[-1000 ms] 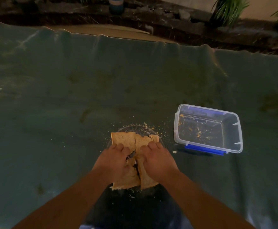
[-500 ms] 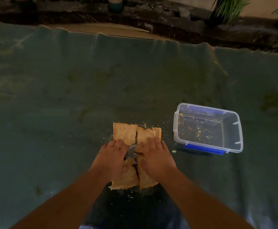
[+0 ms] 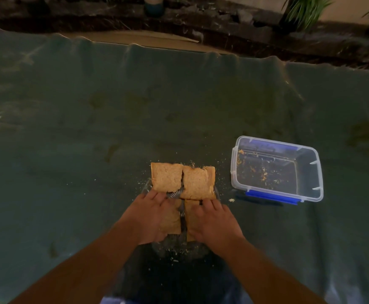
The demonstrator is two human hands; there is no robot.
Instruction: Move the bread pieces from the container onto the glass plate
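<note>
Pressing bread pieces (image 3: 182, 182) onto glass plate (image 3: 145, 187)

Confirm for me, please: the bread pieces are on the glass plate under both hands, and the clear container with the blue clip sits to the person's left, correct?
Not quite. The head view shows the container to the person's right. The rest holds: the bread pieces lie on the glass plate under the left hand and right hand.

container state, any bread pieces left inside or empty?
Empty of pieces: the clear plastic container is open, with no lid on it, and only crumbs lie on its floor.
</note>
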